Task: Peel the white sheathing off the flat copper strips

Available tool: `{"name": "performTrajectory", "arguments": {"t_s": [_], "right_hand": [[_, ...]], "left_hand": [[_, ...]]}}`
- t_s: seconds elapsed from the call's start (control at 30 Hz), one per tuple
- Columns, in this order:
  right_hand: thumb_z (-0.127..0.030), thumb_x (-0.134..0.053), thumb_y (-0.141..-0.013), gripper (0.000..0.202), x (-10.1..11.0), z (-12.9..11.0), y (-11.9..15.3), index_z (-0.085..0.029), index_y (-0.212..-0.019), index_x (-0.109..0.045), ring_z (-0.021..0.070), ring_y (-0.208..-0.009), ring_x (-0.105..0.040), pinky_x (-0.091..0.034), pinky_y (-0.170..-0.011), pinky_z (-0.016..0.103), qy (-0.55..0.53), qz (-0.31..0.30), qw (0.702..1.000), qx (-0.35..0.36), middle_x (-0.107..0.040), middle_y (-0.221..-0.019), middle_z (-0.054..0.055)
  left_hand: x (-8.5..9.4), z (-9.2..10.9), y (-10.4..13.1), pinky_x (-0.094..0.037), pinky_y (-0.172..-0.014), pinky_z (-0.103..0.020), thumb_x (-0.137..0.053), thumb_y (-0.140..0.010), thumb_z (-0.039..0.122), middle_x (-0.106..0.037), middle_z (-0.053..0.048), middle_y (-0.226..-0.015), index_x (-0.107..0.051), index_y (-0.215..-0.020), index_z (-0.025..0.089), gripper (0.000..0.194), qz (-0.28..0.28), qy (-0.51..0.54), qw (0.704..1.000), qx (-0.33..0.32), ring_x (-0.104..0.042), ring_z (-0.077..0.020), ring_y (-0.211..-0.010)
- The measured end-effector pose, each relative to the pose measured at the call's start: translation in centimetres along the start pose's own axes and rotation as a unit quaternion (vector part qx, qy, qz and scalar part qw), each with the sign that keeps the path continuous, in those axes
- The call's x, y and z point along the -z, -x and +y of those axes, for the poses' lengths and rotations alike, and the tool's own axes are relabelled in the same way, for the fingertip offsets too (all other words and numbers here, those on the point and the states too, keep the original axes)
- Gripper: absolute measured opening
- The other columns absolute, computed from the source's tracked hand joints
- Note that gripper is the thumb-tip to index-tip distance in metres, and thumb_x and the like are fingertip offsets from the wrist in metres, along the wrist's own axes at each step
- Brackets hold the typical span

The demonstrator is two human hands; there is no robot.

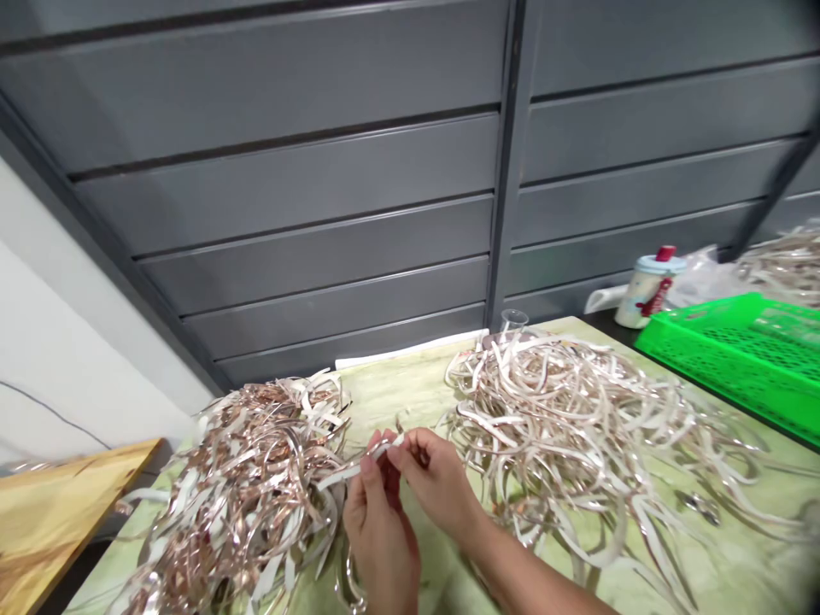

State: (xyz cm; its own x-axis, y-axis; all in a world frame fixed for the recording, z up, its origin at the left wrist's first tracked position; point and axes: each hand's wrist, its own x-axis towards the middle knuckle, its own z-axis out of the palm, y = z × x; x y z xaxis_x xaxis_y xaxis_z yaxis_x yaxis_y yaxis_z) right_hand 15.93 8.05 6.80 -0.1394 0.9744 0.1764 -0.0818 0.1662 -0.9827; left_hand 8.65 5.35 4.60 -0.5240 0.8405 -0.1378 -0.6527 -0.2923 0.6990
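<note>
My left hand (383, 521) pinches a narrow whitish strip (342, 475) between thumb and fingers. Close beside it, my right hand (439, 478) is closed on the same strip near its end, with thumb and forefinger together. The strip's free part runs left toward a heap of shiny copper-coloured and white strips (249, 487). To the right of my hands lies a second, looser pile of long curved white and silvery strips (557, 418). Exactly how the fingertips grip the strip is partly hidden.
The pale green tabletop (390, 389) shows between the piles. A green plastic crate (723, 346) stands at the right, near a cup with a blue lid (647, 290). Behind the right pile is a clear cup (513, 321). A wooden board (64, 512) lies left, and a grey panelled wall (320, 179) rises behind.
</note>
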Motion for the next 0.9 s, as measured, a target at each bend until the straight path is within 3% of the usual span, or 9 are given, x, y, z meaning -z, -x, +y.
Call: {"name": "performTrajectory", "arguments": {"t_s": [0.1,0.2,0.33,0.5,0.67,0.8,0.9], "right_hand": [[-0.043,-0.057,-0.090,0.036,-0.6,-0.3,-0.1,-0.020,-0.063,-0.050,0.0127,-0.056,-0.046,-0.036,-0.054,0.025,0.045,0.017,0.999,0.016,-0.049,-0.057,-0.004],[-0.041,-0.057,-0.090,0.038,-0.7,0.0,0.0,-0.020,-0.061,-0.048,0.0125,-0.056,-0.044,-0.033,-0.054,0.025,0.059,0.013,0.998,0.016,-0.046,-0.057,-0.004],[-0.040,-0.062,-0.086,0.033,-0.8,0.5,0.5,-0.018,-0.064,-0.055,0.0104,-0.052,-0.038,-0.029,-0.050,0.024,-0.069,0.002,0.997,-0.041,-0.044,-0.054,-0.005],[-0.034,-0.073,-0.078,0.035,-0.6,1.1,0.7,-0.017,-0.059,-0.049,0.0053,-0.044,-0.030,-0.020,-0.043,0.020,-0.339,0.027,0.933,-0.116,-0.042,-0.048,-0.007],[-0.025,-0.084,-0.063,0.035,0.9,0.8,0.2,-0.015,-0.063,-0.050,0.0012,-0.041,-0.025,-0.015,-0.039,0.015,-0.503,-0.009,0.838,-0.211,-0.046,-0.052,-0.007],[-0.023,-0.083,-0.064,0.035,1.8,0.6,-0.1,-0.015,-0.064,-0.049,0.0008,-0.041,-0.025,-0.014,-0.038,0.014,-0.516,-0.042,0.820,-0.243,-0.043,-0.053,-0.008],[-0.023,-0.079,-0.069,0.030,1.6,0.5,0.3,-0.016,-0.065,-0.050,0.0024,-0.040,-0.030,-0.016,-0.038,0.016,-0.505,-0.048,0.832,-0.227,-0.046,-0.053,-0.006]], "left_hand": [[0.5,-0.2,0.5,-0.051,-0.096,-0.031,-0.072,-0.080,0.044,-0.074,-0.010,-0.108,-0.073,-0.108,0.019,0.038,-0.028,0.003,1.000,0.001,-0.067,-0.0213,-0.106],[0.8,-0.1,0.5,-0.052,-0.093,-0.027,-0.078,-0.075,0.040,-0.075,-0.009,-0.107,-0.075,-0.103,0.018,0.035,-0.012,-0.023,0.999,0.023,-0.067,-0.0208,-0.106],[0.7,0.1,0.1,-0.058,-0.078,-0.024,-0.077,-0.076,0.031,-0.077,-0.010,-0.092,-0.077,-0.089,0.013,0.022,0.012,-0.003,0.999,0.044,-0.072,-0.0188,-0.088],[-0.2,0.6,0.3,-0.059,-0.070,-0.022,-0.066,-0.084,0.018,-0.076,-0.010,-0.087,-0.075,-0.085,0.011,0.012,-0.005,0.046,0.996,0.078,-0.072,-0.0160,-0.078],[-0.9,2.0,0.3,-0.059,-0.070,-0.020,-0.049,-0.093,0.010,-0.076,-0.009,-0.085,-0.074,-0.084,0.010,0.026,0.013,0.073,0.988,0.136,-0.072,-0.0133,-0.077],[-0.7,3.1,-0.4,-0.058,-0.065,-0.017,-0.048,-0.092,0.006,-0.076,-0.009,-0.084,-0.073,-0.082,0.011,0.027,0.045,0.066,0.979,0.185,-0.072,-0.0125,-0.075],[-0.4,2.7,-0.3,-0.059,-0.072,-0.022,-0.054,-0.093,0.018,-0.075,-0.011,-0.090,-0.074,-0.089,0.012,0.021,0.016,0.062,0.984,0.168,-0.072,-0.0156,-0.081]]}}
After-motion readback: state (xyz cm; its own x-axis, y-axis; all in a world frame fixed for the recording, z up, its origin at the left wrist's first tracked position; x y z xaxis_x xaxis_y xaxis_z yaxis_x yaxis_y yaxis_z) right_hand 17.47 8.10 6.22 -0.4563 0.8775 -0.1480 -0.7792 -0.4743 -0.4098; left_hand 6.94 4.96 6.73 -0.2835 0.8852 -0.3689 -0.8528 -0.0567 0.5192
